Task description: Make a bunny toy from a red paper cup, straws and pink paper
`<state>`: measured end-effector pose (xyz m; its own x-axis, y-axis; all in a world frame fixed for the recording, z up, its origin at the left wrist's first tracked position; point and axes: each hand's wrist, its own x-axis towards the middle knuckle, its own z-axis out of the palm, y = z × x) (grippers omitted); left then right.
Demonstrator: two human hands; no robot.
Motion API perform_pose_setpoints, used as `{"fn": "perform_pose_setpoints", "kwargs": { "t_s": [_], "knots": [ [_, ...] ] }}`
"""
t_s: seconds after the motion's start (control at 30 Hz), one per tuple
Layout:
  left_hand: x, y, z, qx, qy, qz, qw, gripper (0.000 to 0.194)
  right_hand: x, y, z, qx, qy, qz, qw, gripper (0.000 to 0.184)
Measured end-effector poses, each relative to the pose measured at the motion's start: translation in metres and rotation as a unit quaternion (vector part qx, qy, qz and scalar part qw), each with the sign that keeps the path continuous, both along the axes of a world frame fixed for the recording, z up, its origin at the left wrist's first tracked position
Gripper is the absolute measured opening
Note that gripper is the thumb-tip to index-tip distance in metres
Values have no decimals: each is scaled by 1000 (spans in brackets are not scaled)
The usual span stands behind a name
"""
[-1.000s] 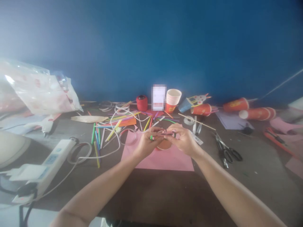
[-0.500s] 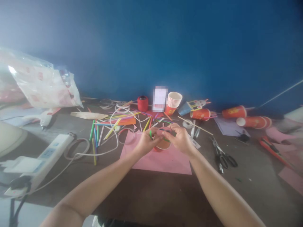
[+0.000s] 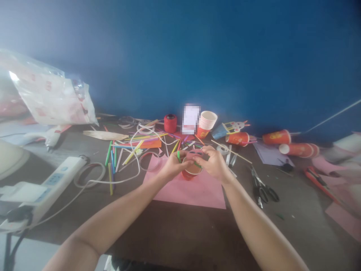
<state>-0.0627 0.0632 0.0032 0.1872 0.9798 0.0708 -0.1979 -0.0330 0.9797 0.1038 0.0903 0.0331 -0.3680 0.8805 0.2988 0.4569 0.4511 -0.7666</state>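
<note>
A red paper cup [image 3: 187,174] stands on a pink sheet of paper [image 3: 197,194], its open top facing up. Over its rim, my left hand [image 3: 177,165] and my right hand [image 3: 214,162] are closed on a small pink piece [image 3: 192,155] with dark marks on it. Thumbs are on the near side, and the fingers behind are partly hidden. Green shows at a finger of my left hand and beside my right thumb; blur hides what the latter is. Whether the pink piece touches the cup I cannot tell.
Coloured sticks [image 3: 135,150] and a white cable [image 3: 115,182] lie to the left, near a power strip [image 3: 60,180] and a glue gun [image 3: 52,138]. Scissors [image 3: 263,188] and a red utility knife [image 3: 318,184] lie right. Stacked cups [image 3: 207,122] stand behind.
The pink piece has turned from nearly edge-on to show its face, and more of the red cup is visible beneath my hands. The whole view has shifted slightly.
</note>
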Motion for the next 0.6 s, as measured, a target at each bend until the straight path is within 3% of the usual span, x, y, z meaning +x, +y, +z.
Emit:
{"fn": "perform_pose_setpoints", "kwargs": {
  "t_s": [0.33,0.6],
  "knots": [
    [-3,2,-4,26,51,7,998,24,-2,1,-2,8,-2,-18,1000,16],
    [-2,0,-7,-10,-25,1,1000,34,8,4,7,-170,70,69,981,38]
  ]
}}
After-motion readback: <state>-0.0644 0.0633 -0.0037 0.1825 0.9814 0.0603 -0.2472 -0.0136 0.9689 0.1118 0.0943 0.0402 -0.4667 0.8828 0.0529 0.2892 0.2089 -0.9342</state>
